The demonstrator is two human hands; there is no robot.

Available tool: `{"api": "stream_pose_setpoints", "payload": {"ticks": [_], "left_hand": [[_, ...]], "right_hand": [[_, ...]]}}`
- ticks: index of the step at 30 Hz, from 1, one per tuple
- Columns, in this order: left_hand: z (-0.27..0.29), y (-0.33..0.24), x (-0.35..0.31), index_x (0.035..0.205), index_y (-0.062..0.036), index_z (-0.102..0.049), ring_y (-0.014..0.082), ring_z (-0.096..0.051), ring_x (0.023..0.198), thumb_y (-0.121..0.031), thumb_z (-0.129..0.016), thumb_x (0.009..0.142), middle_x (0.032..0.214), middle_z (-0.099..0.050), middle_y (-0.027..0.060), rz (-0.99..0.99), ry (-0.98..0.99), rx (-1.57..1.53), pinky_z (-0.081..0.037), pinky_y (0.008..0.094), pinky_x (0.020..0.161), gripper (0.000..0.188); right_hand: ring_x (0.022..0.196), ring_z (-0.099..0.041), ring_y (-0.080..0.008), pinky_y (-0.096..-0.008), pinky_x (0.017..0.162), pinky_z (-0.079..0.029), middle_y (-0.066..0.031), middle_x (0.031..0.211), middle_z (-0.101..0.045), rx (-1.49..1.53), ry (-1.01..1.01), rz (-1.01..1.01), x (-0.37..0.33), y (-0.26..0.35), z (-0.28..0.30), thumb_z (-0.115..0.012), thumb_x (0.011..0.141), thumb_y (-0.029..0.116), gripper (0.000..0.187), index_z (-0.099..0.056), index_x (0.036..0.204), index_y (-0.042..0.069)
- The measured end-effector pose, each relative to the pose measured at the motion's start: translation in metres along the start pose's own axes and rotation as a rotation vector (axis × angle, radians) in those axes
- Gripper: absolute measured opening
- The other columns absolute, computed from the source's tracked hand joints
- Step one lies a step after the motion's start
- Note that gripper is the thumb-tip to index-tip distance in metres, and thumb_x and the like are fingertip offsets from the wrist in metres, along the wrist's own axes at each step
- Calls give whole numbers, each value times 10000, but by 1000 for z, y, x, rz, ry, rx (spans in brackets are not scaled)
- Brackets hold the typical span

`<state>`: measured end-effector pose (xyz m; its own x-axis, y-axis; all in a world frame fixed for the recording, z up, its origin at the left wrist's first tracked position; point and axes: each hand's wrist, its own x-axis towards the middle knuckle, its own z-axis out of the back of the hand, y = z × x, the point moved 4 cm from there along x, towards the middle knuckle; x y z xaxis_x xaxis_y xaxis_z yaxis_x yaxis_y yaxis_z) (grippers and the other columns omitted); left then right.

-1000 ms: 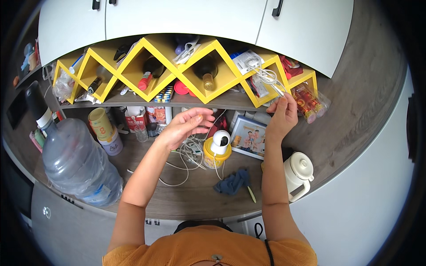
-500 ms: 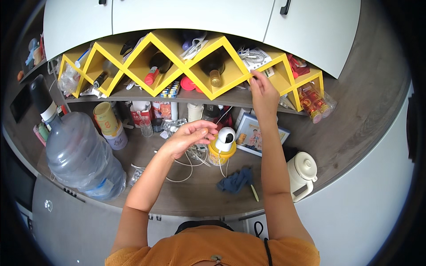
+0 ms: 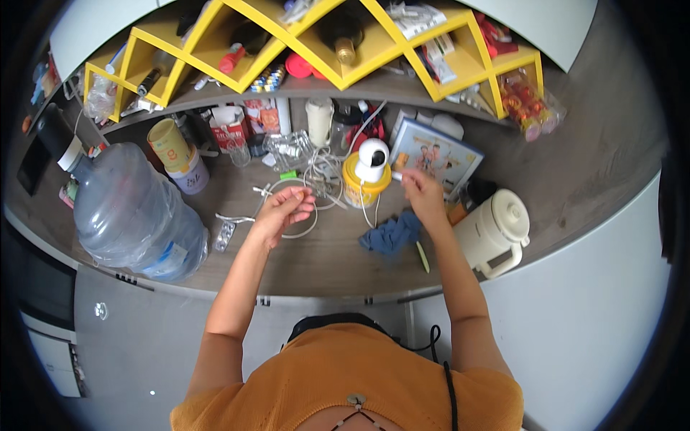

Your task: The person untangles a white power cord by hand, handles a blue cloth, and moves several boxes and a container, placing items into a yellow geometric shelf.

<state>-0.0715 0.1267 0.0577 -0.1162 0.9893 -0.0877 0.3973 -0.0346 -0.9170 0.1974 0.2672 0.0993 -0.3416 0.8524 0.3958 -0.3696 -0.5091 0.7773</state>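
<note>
My left hand [image 3: 282, 210] hovers palm up above the counter, fingers loosely bent and nothing visible in them. Just beyond it lies a tangle of white cables [image 3: 323, 176]. My right hand [image 3: 424, 195] is closed in a pinch, with a small white piece [image 3: 397, 175] at its fingertips; its kind is too small to tell. Left of that hand, a white round-headed camera [image 3: 372, 158] stands on a yellow tub [image 3: 353, 188]. A framed picture [image 3: 440, 154] leans behind the hand. Nearer me is a crumpled blue cloth [image 3: 392, 233].
A large water bottle with a pump [image 3: 136, 208] stands at the left, a cream kettle [image 3: 496, 233] at the right. Above the counter hangs a yellow zigzag rack [image 3: 417, 61] holding bottles. Stacked cans [image 3: 171, 144] and a pale green stick [image 3: 422, 257] are also there.
My right hand has come down from the yellow rack to beside the camera, a small white piece now at its fingertips. My left hand has lowered. The view has tilted toward the counter.
</note>
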Motion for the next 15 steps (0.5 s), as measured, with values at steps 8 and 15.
{"api": "stream_pose_setpoints", "payload": {"ticks": [8,15], "left_hand": [[-36,-20,15,1102,-28,-590,101,-586,899,-207,-486,953,987,-632,34,-183,-81,289,-467,253,799,255],[-67,-47,46,1118,-44,-589,117,-579,949,-185,-456,961,1015,-629,25,-360,-77,317,-456,265,813,249]], "right_hand": [[938,-587,-310,-358,820,-463,-175,1055,-597,-75,-262,428,42,57,7,-520,857,71,253,-592,1095,26],[1079,-513,-338,-390,940,-410,-187,1141,-561,-263,-341,602,109,96,-15,-507,852,74,286,-566,1118,-15]]}}
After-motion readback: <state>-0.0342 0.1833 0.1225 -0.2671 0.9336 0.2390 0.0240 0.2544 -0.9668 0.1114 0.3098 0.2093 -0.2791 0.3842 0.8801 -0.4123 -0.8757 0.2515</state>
